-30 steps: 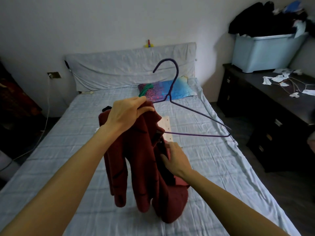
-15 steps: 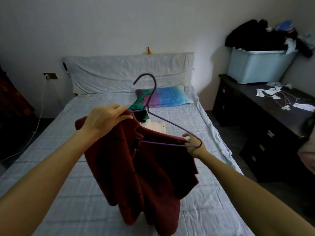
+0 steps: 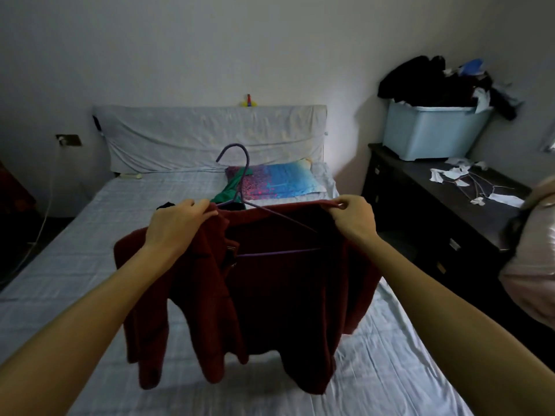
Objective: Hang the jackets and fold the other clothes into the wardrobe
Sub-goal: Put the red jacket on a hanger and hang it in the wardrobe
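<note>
A dark red jacket (image 3: 270, 298) hangs spread open in the air above the bed (image 3: 75, 265), its inside towards me. A purple wire hanger (image 3: 243, 175) sits inside it, hook pointing up and the lower bar showing across the open front. My left hand (image 3: 177, 223) grips the jacket's left collar and shoulder. My right hand (image 3: 351, 219) pinches the right shoulder edge over the hanger's arm. A green garment (image 3: 229, 192) lies on the bed behind the jacket.
A colourful pillow (image 3: 279, 181) lies at the bed's head. A dark dresser (image 3: 435, 211) at the right carries a pale blue bin (image 3: 432, 132) heaped with dark clothes, plus paper scraps and wire hangers. A pinkish padded thing (image 3: 531, 256) sits at the right edge.
The jacket has been pulled open across the hanger. My right hand moved up from the hanger's end to the right shoulder, and my left hand shifted right along the collar.
</note>
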Demonstrator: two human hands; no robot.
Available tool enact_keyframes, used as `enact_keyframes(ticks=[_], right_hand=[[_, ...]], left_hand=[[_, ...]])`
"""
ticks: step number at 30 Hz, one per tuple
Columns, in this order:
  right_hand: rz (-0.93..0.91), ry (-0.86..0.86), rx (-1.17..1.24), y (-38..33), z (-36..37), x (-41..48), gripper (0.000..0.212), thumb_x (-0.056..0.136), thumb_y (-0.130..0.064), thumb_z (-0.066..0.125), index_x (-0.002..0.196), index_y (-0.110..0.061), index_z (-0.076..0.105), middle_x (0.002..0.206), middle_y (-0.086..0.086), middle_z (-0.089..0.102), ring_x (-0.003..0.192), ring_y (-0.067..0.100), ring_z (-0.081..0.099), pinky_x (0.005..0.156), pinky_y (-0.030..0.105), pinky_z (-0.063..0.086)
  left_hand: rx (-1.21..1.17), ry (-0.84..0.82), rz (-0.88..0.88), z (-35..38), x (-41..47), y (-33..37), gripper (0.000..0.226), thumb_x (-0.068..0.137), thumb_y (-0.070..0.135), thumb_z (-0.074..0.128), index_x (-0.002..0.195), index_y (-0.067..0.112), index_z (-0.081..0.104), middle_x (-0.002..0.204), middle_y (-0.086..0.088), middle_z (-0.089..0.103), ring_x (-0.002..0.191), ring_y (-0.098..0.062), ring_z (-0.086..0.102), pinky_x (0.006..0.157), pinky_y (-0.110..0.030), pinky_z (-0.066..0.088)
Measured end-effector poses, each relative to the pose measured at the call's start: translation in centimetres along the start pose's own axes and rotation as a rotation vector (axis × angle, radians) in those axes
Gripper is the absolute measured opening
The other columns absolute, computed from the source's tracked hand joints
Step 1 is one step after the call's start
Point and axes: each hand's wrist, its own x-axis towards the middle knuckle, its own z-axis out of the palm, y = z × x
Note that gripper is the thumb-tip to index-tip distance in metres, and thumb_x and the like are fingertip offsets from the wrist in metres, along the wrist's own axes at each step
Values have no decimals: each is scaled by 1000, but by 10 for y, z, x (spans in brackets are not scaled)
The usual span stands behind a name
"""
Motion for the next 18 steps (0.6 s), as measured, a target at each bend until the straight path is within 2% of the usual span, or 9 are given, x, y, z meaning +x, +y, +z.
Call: enact_keyframes(ticks=[2,4,6,9,14,18], right_hand=[[10,71,11,-16,3,-5,17,79,-34,64,91,-26,73,86,-7,71,81,14,65,79,35,55],[-15,129,29,-38,16,-18,18,83,-32,61,93,-21,71,91,-2,71,87,18,64,80,30,50],[-44,148,52,-54,32,-35,20,87,-30,57,94,-17,70,93,3,70,90,22,62,81,31,47],[-58,142,119,-56,35,-41,18,89,-28,57,97,-16,67,94,2,70,91,20,62,81,29,45],[-195,161,204,-79,27,-38,13,89,-24,60,90,-15,69,87,1,71,81,16,63,74,25,43],[-268,186,249,-86,25,-41,19,87,-36,60,90,-21,71,83,-6,71,79,10,64,75,30,49]], left_hand=[[-48,-38,-72,-1,5,6,31,91,40,53,87,11,61,64,-11,59,49,-31,56,42,-31,39],[-87,-77,-126,-3,14,20,31,91,41,53,89,11,61,73,-12,64,62,-33,61,51,-36,43],[-137,-77,-144,-7,23,36,33,92,42,50,90,11,61,78,-12,66,67,-34,62,55,-38,45],[-215,4,-143,-16,31,44,35,93,42,49,88,9,59,78,-12,65,67,-35,62,53,-36,41],[-324,28,-4,-21,43,61,34,90,42,54,89,9,60,77,-16,65,67,-37,63,53,-43,48],[-377,124,-35,-25,49,65,50,89,55,36,87,12,60,78,-11,65,63,-36,62,51,-42,49]])
